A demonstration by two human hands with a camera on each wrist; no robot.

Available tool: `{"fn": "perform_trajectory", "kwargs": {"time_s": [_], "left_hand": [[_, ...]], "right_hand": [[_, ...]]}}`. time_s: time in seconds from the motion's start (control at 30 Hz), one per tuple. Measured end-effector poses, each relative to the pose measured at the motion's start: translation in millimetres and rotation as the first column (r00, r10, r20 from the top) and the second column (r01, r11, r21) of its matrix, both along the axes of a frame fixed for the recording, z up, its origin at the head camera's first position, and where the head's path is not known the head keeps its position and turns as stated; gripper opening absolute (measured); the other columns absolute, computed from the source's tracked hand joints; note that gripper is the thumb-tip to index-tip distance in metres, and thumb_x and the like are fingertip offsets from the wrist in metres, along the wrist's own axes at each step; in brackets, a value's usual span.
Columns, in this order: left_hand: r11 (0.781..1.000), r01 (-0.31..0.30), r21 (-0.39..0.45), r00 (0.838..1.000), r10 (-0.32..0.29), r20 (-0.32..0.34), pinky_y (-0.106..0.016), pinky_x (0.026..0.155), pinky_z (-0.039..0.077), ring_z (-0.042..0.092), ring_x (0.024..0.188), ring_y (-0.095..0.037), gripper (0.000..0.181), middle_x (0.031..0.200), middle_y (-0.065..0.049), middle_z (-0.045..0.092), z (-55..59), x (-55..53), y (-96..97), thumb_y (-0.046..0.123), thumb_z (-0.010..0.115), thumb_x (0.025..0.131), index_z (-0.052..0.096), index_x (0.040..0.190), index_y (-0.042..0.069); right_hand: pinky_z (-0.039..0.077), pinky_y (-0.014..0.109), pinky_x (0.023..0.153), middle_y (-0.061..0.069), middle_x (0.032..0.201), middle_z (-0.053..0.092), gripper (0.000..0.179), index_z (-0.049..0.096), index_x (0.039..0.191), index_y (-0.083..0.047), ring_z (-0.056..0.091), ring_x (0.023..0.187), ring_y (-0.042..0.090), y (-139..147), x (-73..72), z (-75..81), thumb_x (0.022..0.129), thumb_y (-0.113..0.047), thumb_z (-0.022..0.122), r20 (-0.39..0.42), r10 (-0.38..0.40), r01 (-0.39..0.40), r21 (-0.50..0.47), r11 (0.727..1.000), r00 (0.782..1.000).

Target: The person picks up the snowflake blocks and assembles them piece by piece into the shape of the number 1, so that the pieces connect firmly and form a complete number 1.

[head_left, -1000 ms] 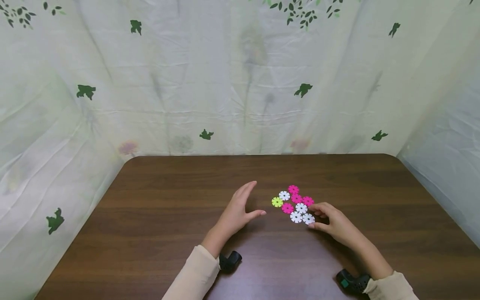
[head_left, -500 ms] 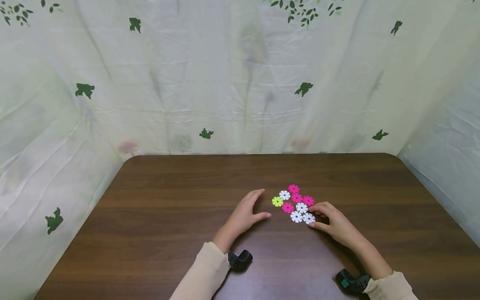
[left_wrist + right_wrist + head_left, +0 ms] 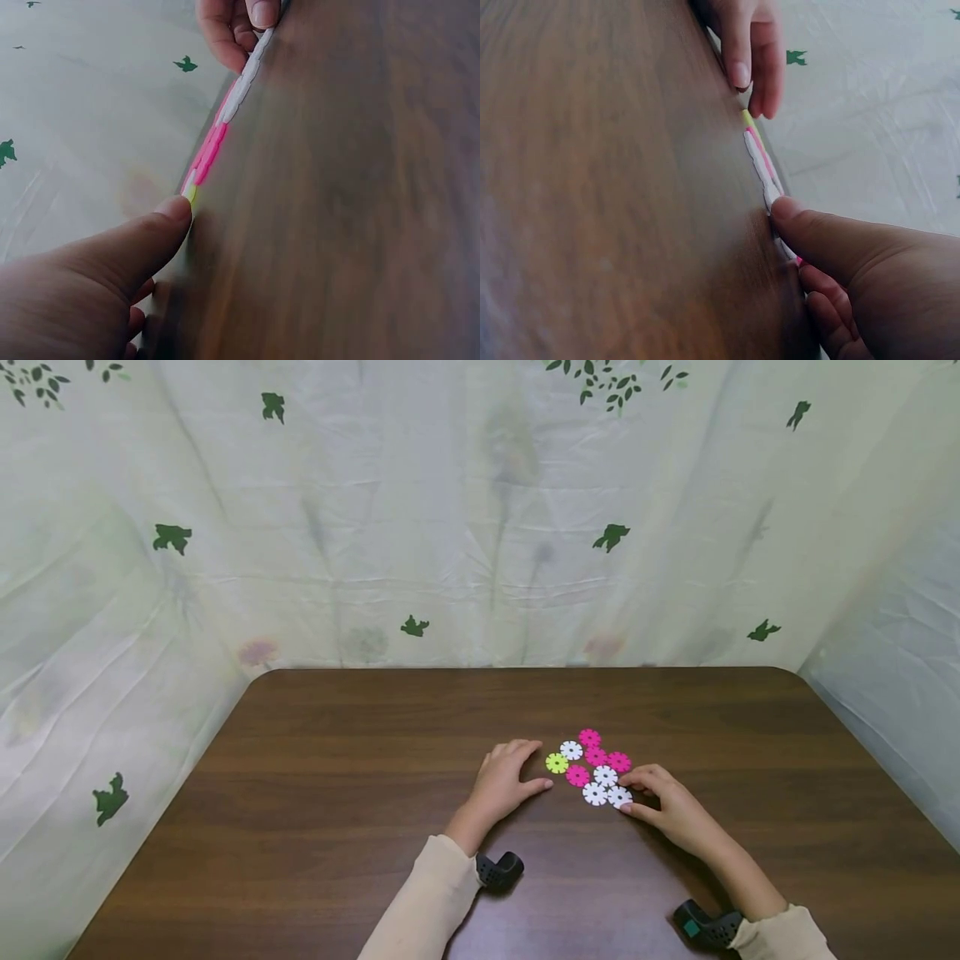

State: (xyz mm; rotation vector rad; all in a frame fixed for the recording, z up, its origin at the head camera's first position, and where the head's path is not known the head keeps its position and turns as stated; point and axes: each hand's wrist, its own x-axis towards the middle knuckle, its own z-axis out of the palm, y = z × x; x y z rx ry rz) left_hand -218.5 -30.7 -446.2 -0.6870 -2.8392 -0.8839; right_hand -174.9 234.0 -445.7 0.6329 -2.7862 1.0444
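Several flat, notched interlocking discs lie edge to edge in a cluster on the brown table [image 3: 337,793]. At its left end is a yellow disc [image 3: 557,763]; pink discs [image 3: 596,756] run through the middle, and white discs [image 3: 595,794] lie mostly at the near side. My right hand [image 3: 675,806] pinches the nearest right white disc [image 3: 618,797], thumb at its near edge and curled fingers at its far side. Just left of the yellow disc, my left hand [image 3: 502,785] holds nothing, thumb and fingers spread apart. In the left wrist view, the left thumb [image 3: 176,210] overlaps the yellow disc.
A pale curtain [image 3: 450,527] with green leaf prints hangs behind the table and along both sides. Black wrist cameras [image 3: 501,872] sit at the cuffs of the cream sleeves [image 3: 431,893].
My left hand has moved right, close to the yellow disc, and its spread fingers have come nearer together. The right hand and the cluster have stayed in place.
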Motion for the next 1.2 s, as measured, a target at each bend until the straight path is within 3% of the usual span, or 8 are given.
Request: {"fn": "perform_trajectory", "kwargs": {"time_s": [0.27, 0.5, 0.7, 0.93, 1.2], "left_hand": [[0.996, -0.042, -0.078, 0.998, 0.039, -0.042, -0.037, 0.084, 0.032, 0.044, 0.102, -0.022, 0.05, 0.117, -0.001, 0.05, 0.0, -4.2, 9.0, 0.047, 0.063, 0.079, 0.057, 0.122, 0.022], [0.993, -0.085, -0.087, 0.996, 0.081, -0.044, -0.035, 0.078, 0.03, 0.042, 0.093, -0.02, 0.043, 0.109, 0.002, 0.048, 3.1, -3.6, 17.4, 0.046, 0.064, 0.079, 0.061, 0.117, 0.027], [0.991, -0.129, -0.034, 0.99, 0.127, -0.058, -0.037, 0.078, 0.028, 0.043, 0.091, -0.02, 0.035, 0.103, 0.001, 0.048, 2.4, -0.9, 24.4, 0.039, 0.069, 0.077, 0.065, 0.109, 0.024], [0.987, -0.162, -0.01, 0.986, 0.161, -0.036, -0.038, 0.079, 0.028, 0.046, 0.092, -0.02, 0.029, 0.102, 0.001, 0.052, 5.2, 1.1, 26.4, 0.037, 0.07, 0.076, 0.064, 0.098, 0.018], [0.989, -0.129, 0.079, 0.991, 0.131, -0.025, -0.036, 0.075, 0.032, 0.051, 0.081, -0.017, 0.029, 0.09, 0.003, 0.061, 10.3, -2.3, 17.3, 0.033, 0.07, 0.077, 0.062, 0.098, 0.014]], "right_hand": [[0.044, 0.034, 0.077, 0.005, 0.106, 0.051, 0.024, 0.061, 0.102, -0.011, 0.049, 0.09, 0.017, 1, 0.2, -1.2, 0.08, -0.013, 0.069, 0.003, 0.006, -0.006, -0.008, 1.0, 1.0], [0.043, 0.034, 0.077, 0.004, 0.105, 0.051, 0.022, 0.061, 0.101, -0.012, 0.049, 0.09, 0.018, 1, 0.7, -1.9, 0.08, -0.014, 0.068, -0.016, 0.01, -0.01, -0.019, 1.0, 1.0], [0.043, 0.033, 0.076, 0.004, 0.102, 0.052, 0.023, 0.06, 0.099, -0.009, 0.05, 0.088, 0.019, -1, 1.6, -1.0, 0.078, -0.011, 0.07, -0.035, 0.013, -0.014, -0.043, 0.999, 0.999], [0.044, 0.028, 0.07, -0.002, 0.086, 0.053, 0.027, 0.056, 0.099, -0.007, 0.049, 0.078, 0.013, -4, 1.4, 0.5, 0.076, -0.005, 0.07, 0.006, -0.013, 0.014, -0.077, 0.997, 1.0], [0.044, 0.025, 0.063, -0.002, 0.079, 0.055, 0.021, 0.057, 0.097, -0.005, 0.05, 0.071, 0.011, -4, -0.6, 2.4, 0.079, -0.003, 0.067, 0.025, 0.013, -0.008, -0.176, 0.984, 1.0]]}}
